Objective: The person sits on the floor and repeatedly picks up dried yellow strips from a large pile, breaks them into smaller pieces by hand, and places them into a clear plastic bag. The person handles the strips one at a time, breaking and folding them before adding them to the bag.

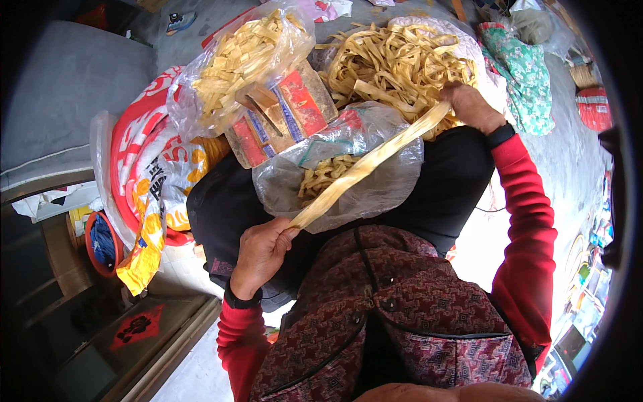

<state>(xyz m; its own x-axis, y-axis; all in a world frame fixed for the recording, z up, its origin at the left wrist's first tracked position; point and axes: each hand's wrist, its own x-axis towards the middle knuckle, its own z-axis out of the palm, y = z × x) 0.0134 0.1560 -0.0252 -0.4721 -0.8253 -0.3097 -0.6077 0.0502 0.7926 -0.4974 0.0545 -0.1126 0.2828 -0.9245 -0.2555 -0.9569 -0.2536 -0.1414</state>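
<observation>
A long, flat strip of pale yellow plant fibre [374, 160] stretches slantwise over my lap. Its near end is pinched in my left hand [262, 254], between thumb and fingers. My right hand [469, 107] grips the far end, beside a heap of loose yellow strips [402, 65]. Below the strip, a clear plastic bag [387, 196] lies across my thighs with short knotted-looking pieces [326, 173] on it. Left of that rests a worn board with red and blue bands [306, 98], bearing a small slotted wooden block [261, 103].
A clear bag of folded yellow pieces [241, 55] stands behind the board. To the left are a red-and-white printed sack [133, 145] and an orange tub [95, 261] with blue material inside. Green floral cloth [525, 75] and a red bundle [594, 108] lie at right.
</observation>
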